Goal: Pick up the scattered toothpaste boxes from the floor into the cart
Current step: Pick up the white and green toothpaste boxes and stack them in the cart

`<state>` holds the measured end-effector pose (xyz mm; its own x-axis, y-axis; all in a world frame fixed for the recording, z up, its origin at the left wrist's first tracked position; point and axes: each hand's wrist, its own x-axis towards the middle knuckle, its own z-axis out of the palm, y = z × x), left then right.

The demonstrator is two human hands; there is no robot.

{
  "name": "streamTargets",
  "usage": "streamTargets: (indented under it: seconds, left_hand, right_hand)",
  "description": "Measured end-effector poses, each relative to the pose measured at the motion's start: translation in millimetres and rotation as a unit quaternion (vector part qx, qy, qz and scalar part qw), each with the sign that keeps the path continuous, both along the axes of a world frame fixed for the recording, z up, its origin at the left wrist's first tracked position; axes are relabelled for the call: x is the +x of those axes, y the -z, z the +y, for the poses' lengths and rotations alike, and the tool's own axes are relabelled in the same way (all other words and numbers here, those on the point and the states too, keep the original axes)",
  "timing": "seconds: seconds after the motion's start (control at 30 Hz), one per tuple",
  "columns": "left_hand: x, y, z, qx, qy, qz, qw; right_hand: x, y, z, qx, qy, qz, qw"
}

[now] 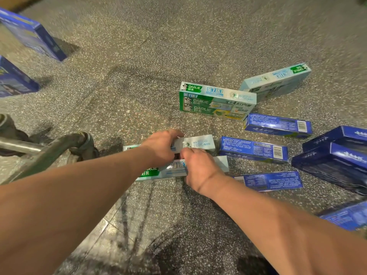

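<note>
Toothpaste boxes lie scattered on the speckled floor. My left hand (161, 146) curls over a pale Darlie box (200, 143). My right hand (199, 168) grips a second green-and-white Darlie box (158, 172) lying just in front of it. A wide green Darlie pack (216, 102) stands on edge behind them, with a pale blue pack (277, 81) leaning behind it. Several dark blue boxes (254, 148) lie to the right. The cart's metal frame (39, 153) shows at the left edge.
Two tall blue boxes (33, 34) stand at the far left. A cart wheel (87, 145) sits just left of my hands. More blue packs (335, 159) crowd the right edge. Bare terrazzo floor (158, 46) stretches beyond the boxes.
</note>
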<state>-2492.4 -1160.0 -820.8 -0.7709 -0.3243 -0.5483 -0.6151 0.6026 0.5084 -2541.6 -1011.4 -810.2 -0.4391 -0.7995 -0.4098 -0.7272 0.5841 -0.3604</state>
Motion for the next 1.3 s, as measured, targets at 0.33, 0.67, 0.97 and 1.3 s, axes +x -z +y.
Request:
streamTargets:
  seconds: [0.33,0.67,0.97,1.3]
  left_hand:
    - [24,0,-7,-0.156,0.161,-0.084,0.971]
    - [28,3,0,-0.196,0.159,-0.103,0.962]
    - [23,5,7,-0.180,0.192,-0.069,0.962]
    - [28,8,2,-0.191,0.196,-0.065,0.960]
  right_hand:
    - [-10,11,2,-0.005,-0.043,0.117,0.992]
    - [-26,26,-10,0.020,-0.068,0.150,0.986]
    - [-30,11,-4,0.092,-0.080,0.166,0.979]
    - [-24,9,-21,0.123,-0.131,0.111,0.977]
